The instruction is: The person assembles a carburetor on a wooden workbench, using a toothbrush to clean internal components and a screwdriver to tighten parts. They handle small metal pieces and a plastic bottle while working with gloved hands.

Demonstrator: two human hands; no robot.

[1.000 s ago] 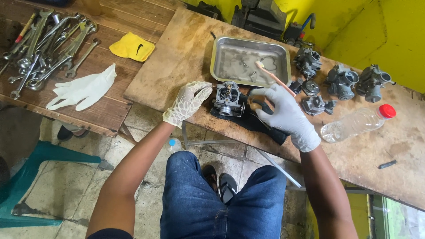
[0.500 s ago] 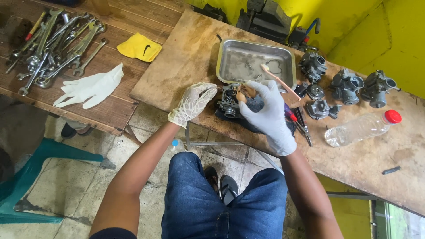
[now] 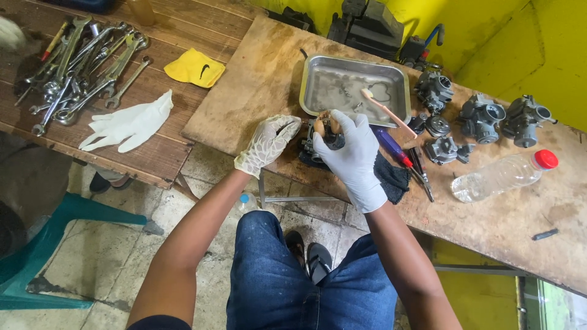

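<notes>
Resting beyond both hands, the steel tray point(image 3: 318, 82) holds a shallow film of liquid and a few small metal parts, with a toothbrush point(image 3: 386, 110) propped over its near rim. The right hand point(image 3: 353, 156), in a pale blue glove, is clenched over the top of a carburetor point(image 3: 324, 137), which sits under its fingers on a black rag point(image 3: 394, 177) at the bench's near edge. The left hand point(image 3: 266, 145), in a textured white glove, curls against the carburetor's left side; whether it truly grips cannot be told. To the right of the grip lie a blue-handled screwdriver point(image 3: 391, 146), more carburetor bodies point(image 3: 483, 116) and a clear plastic bottle point(image 3: 501, 176) lying capped.
</notes>
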